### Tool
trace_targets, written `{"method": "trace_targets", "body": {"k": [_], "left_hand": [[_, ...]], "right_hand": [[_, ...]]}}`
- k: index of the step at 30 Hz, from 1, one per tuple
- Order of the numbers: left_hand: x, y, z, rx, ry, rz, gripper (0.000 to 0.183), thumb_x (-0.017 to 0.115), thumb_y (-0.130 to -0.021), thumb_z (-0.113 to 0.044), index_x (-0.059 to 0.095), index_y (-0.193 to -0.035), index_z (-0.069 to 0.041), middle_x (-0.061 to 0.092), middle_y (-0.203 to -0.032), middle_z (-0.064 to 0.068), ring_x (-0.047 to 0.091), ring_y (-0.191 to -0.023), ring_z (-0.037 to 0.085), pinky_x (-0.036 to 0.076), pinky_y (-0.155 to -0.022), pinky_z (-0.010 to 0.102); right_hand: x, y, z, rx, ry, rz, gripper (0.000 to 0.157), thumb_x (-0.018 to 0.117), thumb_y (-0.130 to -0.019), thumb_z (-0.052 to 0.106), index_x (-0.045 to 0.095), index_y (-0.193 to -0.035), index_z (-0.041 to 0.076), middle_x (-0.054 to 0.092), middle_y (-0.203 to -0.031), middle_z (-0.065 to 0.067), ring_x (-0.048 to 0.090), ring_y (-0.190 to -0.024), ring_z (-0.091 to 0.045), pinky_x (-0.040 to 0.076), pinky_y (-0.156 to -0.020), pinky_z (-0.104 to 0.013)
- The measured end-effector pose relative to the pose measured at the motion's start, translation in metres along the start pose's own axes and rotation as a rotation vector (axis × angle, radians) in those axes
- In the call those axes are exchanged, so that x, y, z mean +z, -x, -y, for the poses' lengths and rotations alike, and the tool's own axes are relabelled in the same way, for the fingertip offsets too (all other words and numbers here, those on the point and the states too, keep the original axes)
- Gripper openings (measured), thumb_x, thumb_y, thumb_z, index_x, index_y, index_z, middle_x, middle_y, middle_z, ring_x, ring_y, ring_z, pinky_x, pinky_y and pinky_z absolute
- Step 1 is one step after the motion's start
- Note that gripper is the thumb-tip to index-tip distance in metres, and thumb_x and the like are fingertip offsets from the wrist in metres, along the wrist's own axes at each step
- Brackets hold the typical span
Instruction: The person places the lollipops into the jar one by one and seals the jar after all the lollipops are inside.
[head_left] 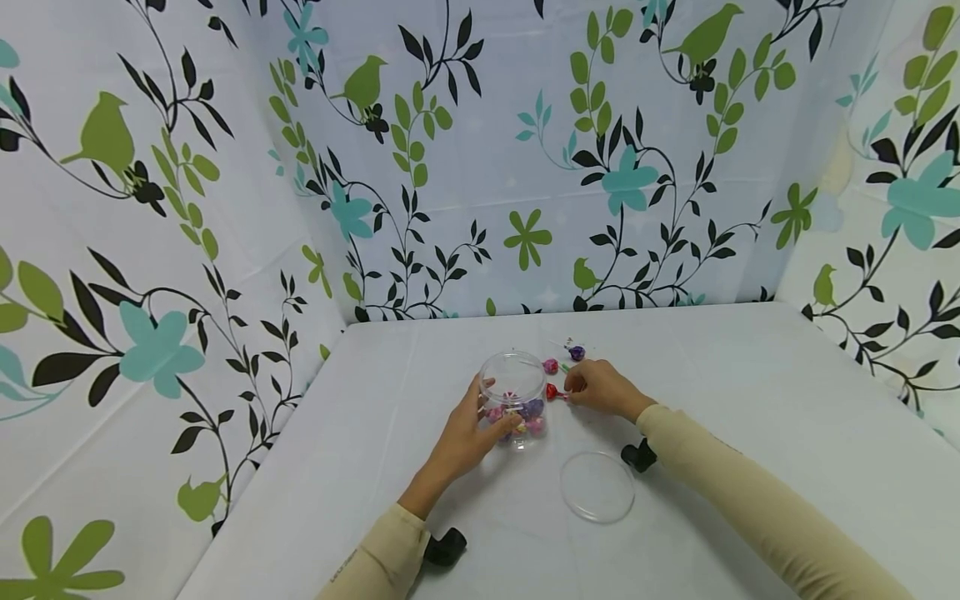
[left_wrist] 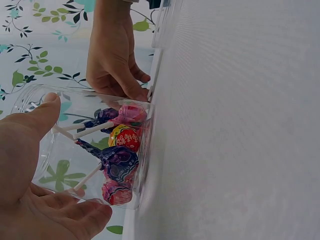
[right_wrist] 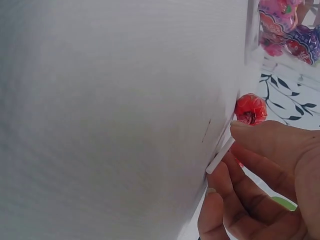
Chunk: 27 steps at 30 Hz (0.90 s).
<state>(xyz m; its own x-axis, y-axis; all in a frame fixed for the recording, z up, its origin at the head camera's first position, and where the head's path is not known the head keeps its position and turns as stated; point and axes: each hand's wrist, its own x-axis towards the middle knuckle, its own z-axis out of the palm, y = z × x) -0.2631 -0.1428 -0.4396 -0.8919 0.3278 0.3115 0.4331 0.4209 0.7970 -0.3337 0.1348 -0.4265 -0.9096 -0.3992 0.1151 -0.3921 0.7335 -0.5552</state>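
Our left hand (head_left: 467, 432) holds the jar (head_left: 528, 383); right of it, our right hand (head_left: 603, 390) pinches the red lollipop (head_left: 551, 392), stick (right_wrist: 220, 158) pointing away.

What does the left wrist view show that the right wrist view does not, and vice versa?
Only left wrist: a round yellow-and-red wrapped lollipop, inside the clear cylindrical plastic jar.
Only right wrist: a round red-wrapped lollipop, held by the right hand.
Both: that hand, the jar, its pink lollipops and purple lollipops, the white tabletop.
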Motion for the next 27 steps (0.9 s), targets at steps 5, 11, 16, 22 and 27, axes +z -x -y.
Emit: {"method": "trace_targets", "body": {"k": [5, 11, 16, 22, 27], "left_hand": [[0.000, 0.000, -0.001, -0.004, 0.000, 0.003, 0.093, 0.076, -0.098, -0.031, 0.017, -0.167, -0.009, 0.038, -0.161, 0.021, 0.041, -0.144, 0.040, 0.038, -0.115, 0.051], [0.000, 0.001, -0.002, -0.015, -0.001, 0.002, 0.093, 0.077, -0.097, -0.032, 0.017, -0.167, -0.013, 0.038, -0.162, 0.019, 0.041, -0.145, 0.039, 0.038, -0.115, 0.049], [0.000, 0.001, -0.002, -0.011, -0.001, 0.005, 0.094, 0.077, -0.097, -0.033, 0.017, -0.166, -0.010, 0.038, -0.162, 0.019, 0.042, -0.144, 0.039, 0.039, -0.115, 0.049], [-0.001, 0.001, -0.003, -0.001, 0.004, 0.008, 0.093, 0.076, -0.098, -0.035, 0.018, -0.166, -0.012, 0.038, -0.161, 0.021, 0.042, -0.144, 0.040, 0.039, -0.115, 0.050], [-0.001, 0.001, -0.002, -0.001, 0.006, 0.009, 0.091, 0.076, -0.098, -0.033, 0.019, -0.166, -0.013, 0.037, -0.161, 0.022, 0.042, -0.143, 0.042, 0.039, -0.114, 0.052]], "right_hand": [[0.000, 0.000, -0.001, 0.016, -0.004, 0.012, 0.006, 0.079, -0.091, 0.003, 0.078, -0.097, 0.004, 0.069, -0.087, -0.002, 0.061, -0.081, -0.019, 0.059, -0.081, -0.037], [0.001, 0.001, 0.000, 0.022, -0.016, 0.032, 0.005, 0.075, -0.093, 0.001, 0.078, -0.096, 0.002, 0.071, -0.087, -0.002, 0.061, -0.079, -0.019, 0.059, -0.080, -0.038], [-0.001, 0.002, -0.003, -0.002, 0.003, 0.030, 0.005, 0.074, -0.093, 0.000, 0.078, -0.095, 0.002, 0.071, -0.086, -0.001, 0.061, -0.078, -0.018, 0.059, -0.079, -0.037], [-0.009, 0.004, 0.000, -0.017, -0.005, 0.007, 0.005, 0.074, -0.094, 0.001, 0.078, -0.097, 0.001, 0.072, -0.089, -0.003, 0.062, -0.081, -0.020, 0.060, -0.081, -0.038], [-0.020, 0.007, 0.005, -0.029, -0.001, -0.022, 0.006, 0.074, -0.094, 0.001, 0.078, -0.098, -0.001, 0.071, -0.089, -0.004, 0.062, -0.080, -0.020, 0.061, -0.078, -0.037]]}}
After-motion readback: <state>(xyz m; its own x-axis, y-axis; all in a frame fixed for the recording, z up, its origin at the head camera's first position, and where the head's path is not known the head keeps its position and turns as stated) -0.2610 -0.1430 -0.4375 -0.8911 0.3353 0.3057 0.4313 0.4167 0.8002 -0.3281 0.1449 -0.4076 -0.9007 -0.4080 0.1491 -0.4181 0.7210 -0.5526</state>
